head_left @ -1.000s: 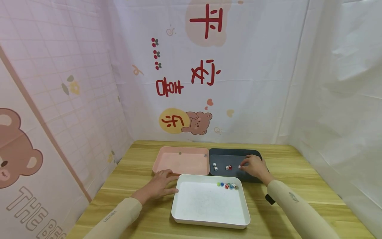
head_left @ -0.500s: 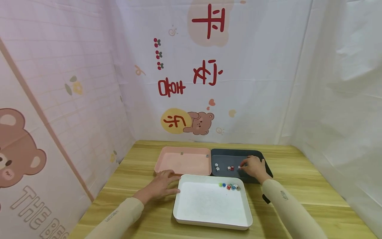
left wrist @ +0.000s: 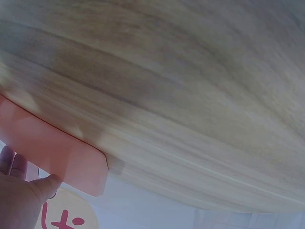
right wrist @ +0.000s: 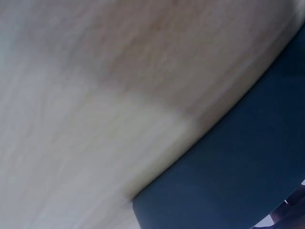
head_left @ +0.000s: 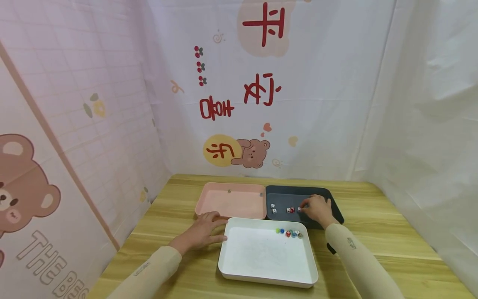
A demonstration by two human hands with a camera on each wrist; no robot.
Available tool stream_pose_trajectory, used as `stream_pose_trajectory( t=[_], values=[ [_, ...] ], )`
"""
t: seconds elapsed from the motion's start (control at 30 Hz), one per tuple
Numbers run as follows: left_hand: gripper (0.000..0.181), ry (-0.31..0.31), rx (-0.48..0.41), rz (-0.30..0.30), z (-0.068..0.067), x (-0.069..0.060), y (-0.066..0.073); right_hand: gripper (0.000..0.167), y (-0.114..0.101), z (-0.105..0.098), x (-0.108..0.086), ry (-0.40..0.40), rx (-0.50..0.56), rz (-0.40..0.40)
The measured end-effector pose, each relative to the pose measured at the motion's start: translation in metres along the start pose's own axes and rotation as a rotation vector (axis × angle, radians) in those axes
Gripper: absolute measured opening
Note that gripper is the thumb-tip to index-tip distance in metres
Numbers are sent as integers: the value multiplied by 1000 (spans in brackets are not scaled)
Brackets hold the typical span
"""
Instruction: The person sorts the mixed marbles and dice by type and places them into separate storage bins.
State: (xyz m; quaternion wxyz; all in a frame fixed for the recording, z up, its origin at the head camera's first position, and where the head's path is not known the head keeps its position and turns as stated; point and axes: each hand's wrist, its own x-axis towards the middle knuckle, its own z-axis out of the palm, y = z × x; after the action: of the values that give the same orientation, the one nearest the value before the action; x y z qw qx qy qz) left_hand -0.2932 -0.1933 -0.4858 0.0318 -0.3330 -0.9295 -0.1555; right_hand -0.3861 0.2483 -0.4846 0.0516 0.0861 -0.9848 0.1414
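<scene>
My right hand (head_left: 318, 208) reaches into the dark blue tray (head_left: 295, 189), its thumb and finger pinching a small white die (head_left: 299, 209) low over the tray floor. To the left of that hand lie a red die (head_left: 292, 210) and several white dice (head_left: 274, 211). My left hand (head_left: 201, 233) rests with fingers spread at the left rim of the white tray (head_left: 267, 259). Inside this tray, a red die (head_left: 288, 234) sits among several coloured glass marbles (head_left: 278, 230) near the back right corner. Only part of the right hand shows in the right wrist view.
Left of the dark tray and against it stands a pink tray (head_left: 229, 203), holding two small clear pieces near its back. All the trays are on a wood-grain table (head_left: 373, 232). Printed white cloth (head_left: 317, 83) hangs behind and at the sides.
The whole head view has shifted slightly, so trays and hands appear a little further right. The right hand stays at the same die; the left hand keeps its place by the white tray.
</scene>
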Motion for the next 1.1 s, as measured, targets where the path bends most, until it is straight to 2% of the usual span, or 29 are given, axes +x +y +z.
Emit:
stream_pose_trajectory(
  t=[0.47,1.1],
  values=[
    [60,3,7,0,1,2,0,12,-10,-1,1,23,-14,-23],
    [60,4,5,4,1,1,-1,13,-10,2,1,19,-25,-16]
  ],
)
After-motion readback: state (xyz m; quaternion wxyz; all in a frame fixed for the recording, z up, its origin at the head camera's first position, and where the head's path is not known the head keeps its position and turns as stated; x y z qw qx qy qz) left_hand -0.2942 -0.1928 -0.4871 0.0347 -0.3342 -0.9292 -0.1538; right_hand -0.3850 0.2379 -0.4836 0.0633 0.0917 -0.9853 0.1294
